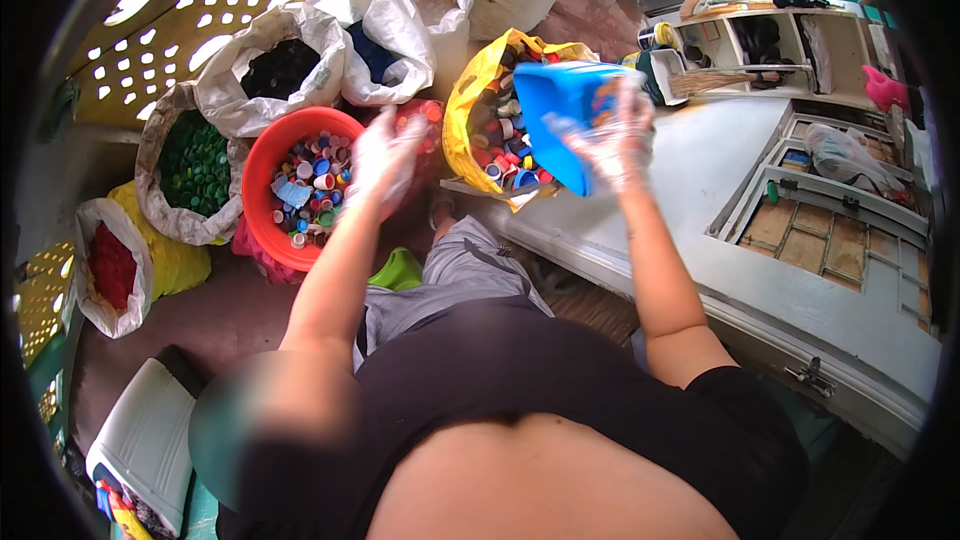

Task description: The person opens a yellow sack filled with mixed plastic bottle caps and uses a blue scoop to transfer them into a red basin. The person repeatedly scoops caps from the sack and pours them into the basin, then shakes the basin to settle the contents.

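Observation:
My right hand (626,131), in a clear plastic glove, grips a blue plastic container (551,123), tilted and blurred by motion. It is beside a yellow sack (459,116) of mixed plastic bottle caps (502,138). My left hand (386,157), also gloved and blurred, is over the right rim of a red plastic basin (262,228); whether it holds anything is unclear. Inside the basin lie assorted bottle caps (324,181) and a crumpled light-blue piece (291,193). Just beyond the left hand sits a bag of red caps (424,119), partly hidden.
White sacks hold dark caps (281,68), blue caps (367,52), green caps (195,165) and red pieces (112,266). At right is a grey metal surface (675,165) with a framed panel (825,240). Beyond it are a shelf (772,52) and a broom (709,82).

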`<state>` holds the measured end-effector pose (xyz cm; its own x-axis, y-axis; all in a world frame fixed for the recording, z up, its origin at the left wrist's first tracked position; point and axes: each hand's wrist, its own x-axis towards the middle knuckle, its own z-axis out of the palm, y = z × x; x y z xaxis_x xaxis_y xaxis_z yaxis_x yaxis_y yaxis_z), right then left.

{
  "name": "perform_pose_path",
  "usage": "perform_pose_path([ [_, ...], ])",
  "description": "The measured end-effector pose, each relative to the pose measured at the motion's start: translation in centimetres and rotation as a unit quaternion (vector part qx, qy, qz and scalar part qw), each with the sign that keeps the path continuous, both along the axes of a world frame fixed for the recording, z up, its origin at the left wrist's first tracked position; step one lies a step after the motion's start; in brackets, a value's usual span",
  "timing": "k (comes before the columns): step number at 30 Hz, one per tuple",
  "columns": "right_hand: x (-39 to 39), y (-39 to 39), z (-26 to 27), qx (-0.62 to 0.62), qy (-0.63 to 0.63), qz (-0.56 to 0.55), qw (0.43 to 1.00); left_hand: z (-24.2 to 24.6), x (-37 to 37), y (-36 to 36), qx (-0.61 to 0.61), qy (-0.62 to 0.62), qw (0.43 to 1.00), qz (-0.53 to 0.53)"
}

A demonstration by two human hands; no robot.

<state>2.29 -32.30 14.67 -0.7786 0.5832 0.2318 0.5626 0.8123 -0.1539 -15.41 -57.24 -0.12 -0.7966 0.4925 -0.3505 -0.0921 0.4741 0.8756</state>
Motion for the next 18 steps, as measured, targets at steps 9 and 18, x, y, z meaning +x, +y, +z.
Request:
perform_pose_path([
  [9,-2.3,-0.6,-6.9,0.233,-0.146,-0.037,0.961,-2.3,3.1,10.3,-0.171,-0.039,0.965,-0.195],
  [18,1.3,3.0,-4.7,0.102,-0.072,-0.073,0.989,-3.7,4.9,9.5,-0.095,-0.154,0.97,-0.161],
])
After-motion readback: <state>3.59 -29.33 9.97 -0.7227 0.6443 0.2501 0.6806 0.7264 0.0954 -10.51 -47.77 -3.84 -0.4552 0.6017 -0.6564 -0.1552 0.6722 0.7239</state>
